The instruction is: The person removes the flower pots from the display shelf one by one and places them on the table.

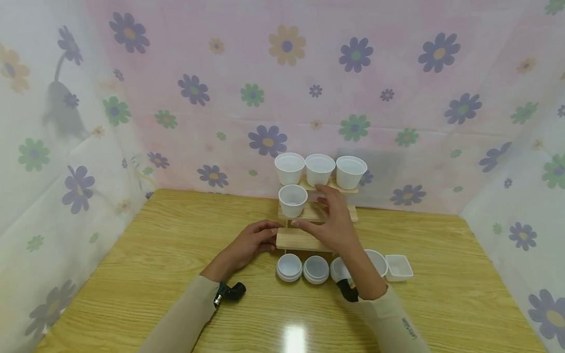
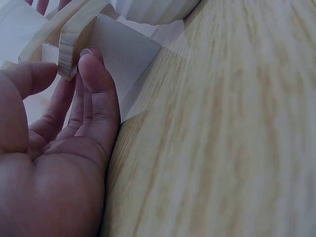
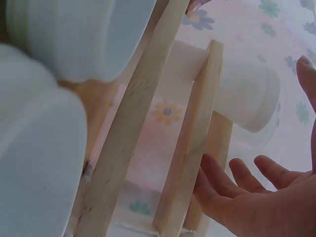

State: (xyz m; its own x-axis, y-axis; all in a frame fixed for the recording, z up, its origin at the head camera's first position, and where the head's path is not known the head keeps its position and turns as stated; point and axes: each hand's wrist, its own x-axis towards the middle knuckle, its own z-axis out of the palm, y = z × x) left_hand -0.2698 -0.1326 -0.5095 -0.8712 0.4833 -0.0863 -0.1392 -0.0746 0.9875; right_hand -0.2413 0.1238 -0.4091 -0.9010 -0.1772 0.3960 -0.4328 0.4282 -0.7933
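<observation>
A tiered wooden stand [image 1: 301, 241] with three steps is at the back of the table. My left hand [image 1: 247, 244] holds the left end of its lowest step; in the left wrist view thumb and fingers close around the wooden end [image 2: 69, 52]. One white cup [image 1: 292, 204] occupies the left of the middle step. To the right of that cup, my right hand [image 1: 335, 225] reaches over the stand with fingers spread, holding nothing. Its fingertips come right up to the middle step's edge [image 3: 190, 153] in the right wrist view, below the cup [image 3: 247, 94].
Three white cups [image 1: 319, 170] line the top step. Before the stand are several white round bowls [image 1: 289, 268] and a square dish [image 1: 398, 268], partly hidden by the right forearm. Flower-printed cloth [image 1: 217, 158] hangs behind the wood-grain table [image 1: 177, 235].
</observation>
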